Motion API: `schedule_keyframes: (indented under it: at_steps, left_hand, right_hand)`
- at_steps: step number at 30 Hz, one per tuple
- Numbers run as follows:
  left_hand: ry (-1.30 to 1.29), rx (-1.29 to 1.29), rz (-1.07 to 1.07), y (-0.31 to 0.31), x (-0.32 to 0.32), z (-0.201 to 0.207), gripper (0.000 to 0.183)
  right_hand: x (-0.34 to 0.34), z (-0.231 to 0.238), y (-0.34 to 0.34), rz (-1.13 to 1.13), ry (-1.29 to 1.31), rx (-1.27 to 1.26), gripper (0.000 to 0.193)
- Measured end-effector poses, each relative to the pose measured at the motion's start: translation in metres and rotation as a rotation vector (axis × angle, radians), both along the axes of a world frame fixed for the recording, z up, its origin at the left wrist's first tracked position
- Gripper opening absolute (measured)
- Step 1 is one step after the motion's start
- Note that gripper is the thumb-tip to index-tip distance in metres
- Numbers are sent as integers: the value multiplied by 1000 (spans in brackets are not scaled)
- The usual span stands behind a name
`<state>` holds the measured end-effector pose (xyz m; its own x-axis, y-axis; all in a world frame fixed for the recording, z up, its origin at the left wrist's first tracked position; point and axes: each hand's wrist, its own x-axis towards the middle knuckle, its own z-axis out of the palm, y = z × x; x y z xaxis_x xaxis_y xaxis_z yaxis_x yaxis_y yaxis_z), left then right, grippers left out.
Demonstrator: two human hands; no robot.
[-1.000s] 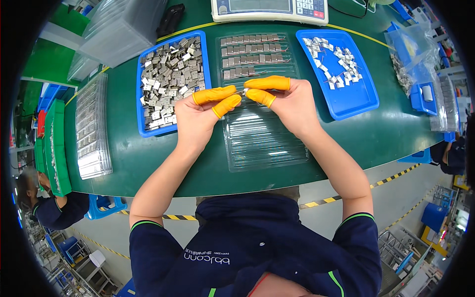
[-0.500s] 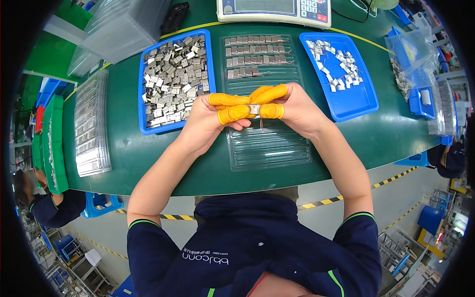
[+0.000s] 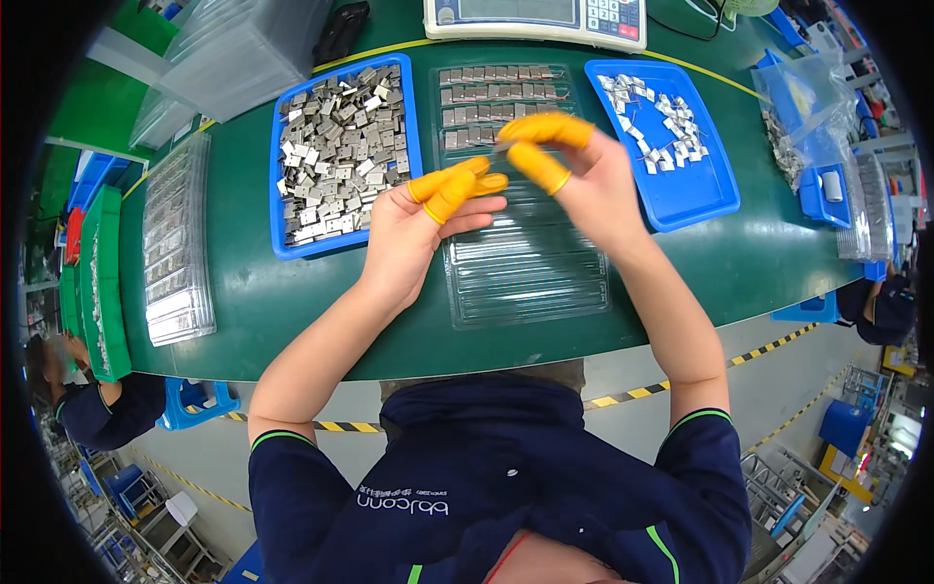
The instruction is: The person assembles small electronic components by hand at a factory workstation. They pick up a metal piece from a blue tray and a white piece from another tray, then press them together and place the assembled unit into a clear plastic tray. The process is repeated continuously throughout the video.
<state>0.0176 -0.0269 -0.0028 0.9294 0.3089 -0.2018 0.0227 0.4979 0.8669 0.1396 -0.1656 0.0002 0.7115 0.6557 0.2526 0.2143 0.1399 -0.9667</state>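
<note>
My right hand [image 3: 593,180], with yellow finger cots, is over the clear plastic tray [image 3: 525,302]. Its thumb and fingers pinch a small silver metal part [image 3: 503,147], blurred by motion. Rows of similar metal parts with thin wires [image 3: 501,92] lie in the tray's far slots. My left hand [image 3: 418,219], also in yellow finger cots, hovers at the tray's left side, apart from the right. Its fingers are stretched out, and nothing shows in them.
Left of the tray is a blue bin [image 3: 278,209] heaped with silver metal pieces. On the right, another blue tray [image 3: 686,200] holds small white wired parts. A digital scale [image 3: 535,31] stands behind. Stacked clear trays [image 3: 180,243] lie farther left. Co-workers sit at both sides.
Both hands were together on the small metal part. They have separated: my right hand has carried it away toward the filled rows, while the left has let go and shifted slightly left.
</note>
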Motion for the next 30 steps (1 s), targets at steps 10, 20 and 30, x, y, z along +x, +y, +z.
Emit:
schedule_keyframes:
  at_steps: [10, 20, 30]
  left_hand:
    - [-78, 266, -150, 0, -7, -10, 30]
    - [-53, 289, -162, 2, -7, -8, 25]
    - [-87, 206, -120, -3, -5, -16, 25]
  right_hand:
    - [-11, 6, 1, -52, -853, -73, 32]
    - [-10, 0, -2, -44, -683, -135, 37]
    - [-13, 9, 3, -78, -966, -189, 17]
